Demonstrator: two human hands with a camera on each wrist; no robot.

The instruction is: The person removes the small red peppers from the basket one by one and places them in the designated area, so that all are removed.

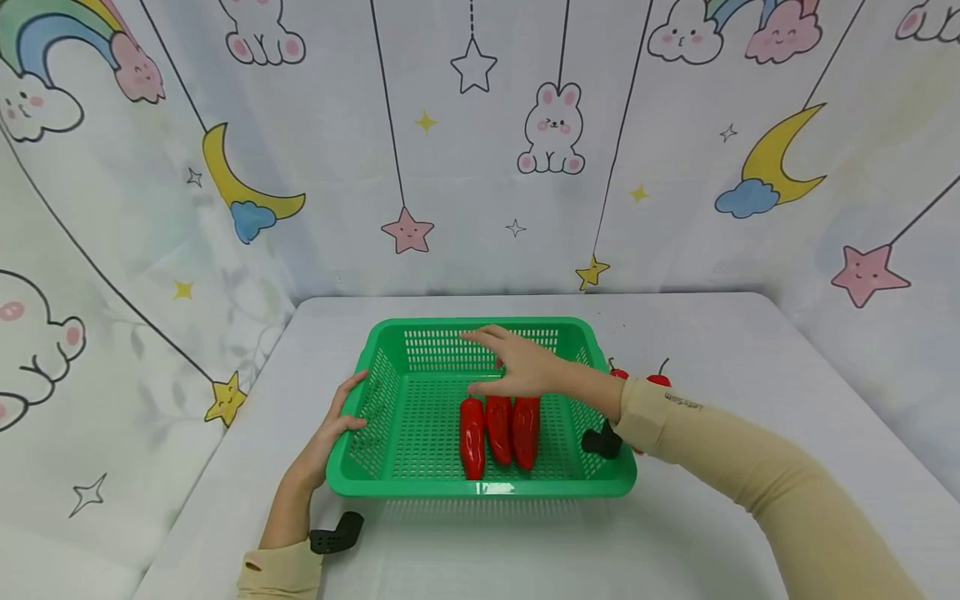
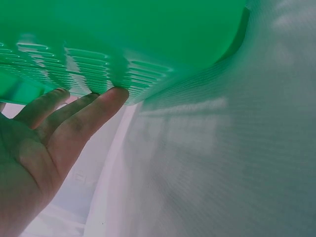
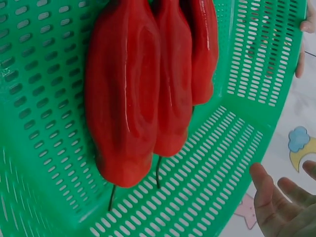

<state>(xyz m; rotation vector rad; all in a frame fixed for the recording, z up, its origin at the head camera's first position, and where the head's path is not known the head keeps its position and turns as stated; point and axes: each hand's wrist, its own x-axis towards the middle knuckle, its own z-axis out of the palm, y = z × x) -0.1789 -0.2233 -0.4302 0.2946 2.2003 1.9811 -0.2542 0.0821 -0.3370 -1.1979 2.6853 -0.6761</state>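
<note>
A green plastic basket (image 1: 480,489) with slotted walls stands on the table. Three long red chili peppers lie side by side in it: a left one (image 1: 472,437), a middle one (image 1: 498,429) and a right one (image 1: 527,433). My left hand (image 1: 324,442) rests on the basket's left rim; its outstretched fingers (image 2: 94,116) touch the slotted outer wall. Above the upper ends of the peppers hovers my right hand (image 1: 521,367), with thumb and fingers spread apart and nothing between them. It hides part of the basket's far side.
To the basket's right, partly behind my right forearm, are more red peppers with dark stems, among them one pepper (image 1: 658,379). The white-covered table (image 1: 720,333) meets a patterned cloth backdrop (image 1: 480,183) at the back.
</note>
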